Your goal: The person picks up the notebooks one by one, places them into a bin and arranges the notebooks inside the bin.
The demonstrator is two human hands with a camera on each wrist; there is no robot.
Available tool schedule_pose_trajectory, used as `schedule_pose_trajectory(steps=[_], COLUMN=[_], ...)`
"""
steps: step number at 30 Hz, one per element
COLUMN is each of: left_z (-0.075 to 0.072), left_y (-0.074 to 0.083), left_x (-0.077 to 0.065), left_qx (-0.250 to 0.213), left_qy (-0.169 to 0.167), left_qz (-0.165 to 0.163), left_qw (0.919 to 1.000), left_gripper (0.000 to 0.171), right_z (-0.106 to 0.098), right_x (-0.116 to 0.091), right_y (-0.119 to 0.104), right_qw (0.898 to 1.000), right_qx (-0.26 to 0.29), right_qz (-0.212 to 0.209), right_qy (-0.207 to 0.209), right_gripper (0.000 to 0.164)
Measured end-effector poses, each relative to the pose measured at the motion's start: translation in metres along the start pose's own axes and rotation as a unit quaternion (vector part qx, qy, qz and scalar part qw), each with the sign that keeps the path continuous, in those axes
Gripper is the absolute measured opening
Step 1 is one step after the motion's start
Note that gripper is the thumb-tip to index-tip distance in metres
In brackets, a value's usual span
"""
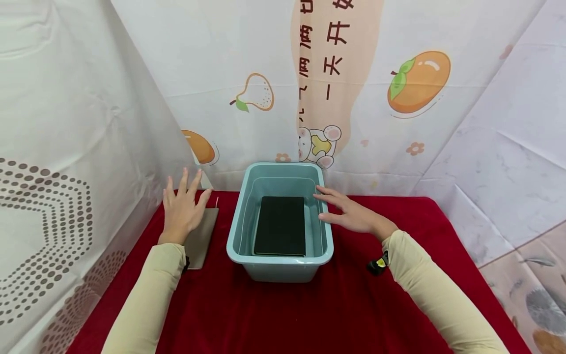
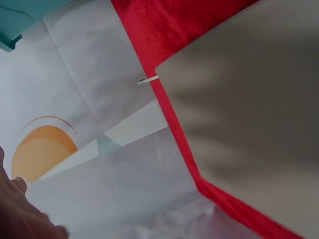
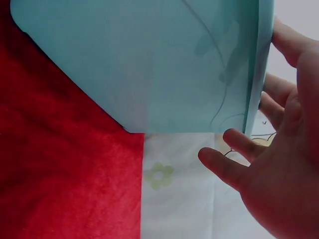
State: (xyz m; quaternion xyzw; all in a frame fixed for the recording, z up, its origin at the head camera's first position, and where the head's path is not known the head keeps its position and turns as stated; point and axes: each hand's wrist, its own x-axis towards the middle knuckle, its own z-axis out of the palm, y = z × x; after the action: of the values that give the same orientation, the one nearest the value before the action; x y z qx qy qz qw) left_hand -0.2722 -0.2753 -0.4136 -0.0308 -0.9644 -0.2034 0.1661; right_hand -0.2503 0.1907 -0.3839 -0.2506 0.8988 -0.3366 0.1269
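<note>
A light blue plastic basin [image 1: 279, 260] stands on the red cloth, with a black-covered book [image 1: 280, 226] lying flat inside it. Left of the basin lies a grey-brown notebook [image 1: 203, 241] with a thin ribbon at its far end; its broad cover also fills much of the left wrist view. Over that notebook's left side hovers my left hand [image 1: 182, 209], fingers spread, holding nothing. My right hand [image 1: 353, 211] is at the basin's right rim with its fingers extended. In the right wrist view its fingertips lie close to the rim [image 3: 256, 74]; whether they touch it I cannot tell.
Red cloth [image 1: 283, 319] covers the table. White printed curtains [image 1: 212, 59] hang behind and on both sides, close to the table's far edge. A dark wrist device [image 1: 378, 264] hangs below the right sleeve.
</note>
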Motion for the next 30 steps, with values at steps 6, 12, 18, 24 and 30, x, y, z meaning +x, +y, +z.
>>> schedule_pose_trajectory(steps=[6, 12, 18, 24, 30], left_z=[0.003, 0.008, 0.016, 0.023, 0.025], left_y=[-0.007, -0.016, -0.024, -0.034, -0.044], left_x=[-0.005, -0.012, -0.017, -0.021, -0.027], left_qx=[-0.032, -0.033, -0.03, -0.012, -0.003], left_qy=[-0.021, -0.049, -0.087, -0.111, -0.14], left_qz=[-0.022, -0.053, -0.087, -0.132, -0.163], left_qw=[0.999, 0.9968, 0.9919, 0.9849, 0.9766], left_gripper=[0.067, 0.066, 0.076, 0.09, 0.093], right_z=[0.001, 0.003, 0.005, 0.005, 0.005], right_x=[0.002, 0.003, 0.002, 0.003, 0.003], right_y=[0.005, 0.007, 0.01, 0.009, 0.01], right_qw=[0.999, 0.999, 0.998, 0.998, 0.998], right_qx=[0.033, 0.048, 0.053, 0.059, 0.064], right_qz=[-0.006, -0.013, -0.012, -0.014, -0.015], right_qy=[0.006, 0.009, 0.01, 0.007, 0.007], right_gripper=[0.075, 0.073, 0.074, 0.074, 0.073])
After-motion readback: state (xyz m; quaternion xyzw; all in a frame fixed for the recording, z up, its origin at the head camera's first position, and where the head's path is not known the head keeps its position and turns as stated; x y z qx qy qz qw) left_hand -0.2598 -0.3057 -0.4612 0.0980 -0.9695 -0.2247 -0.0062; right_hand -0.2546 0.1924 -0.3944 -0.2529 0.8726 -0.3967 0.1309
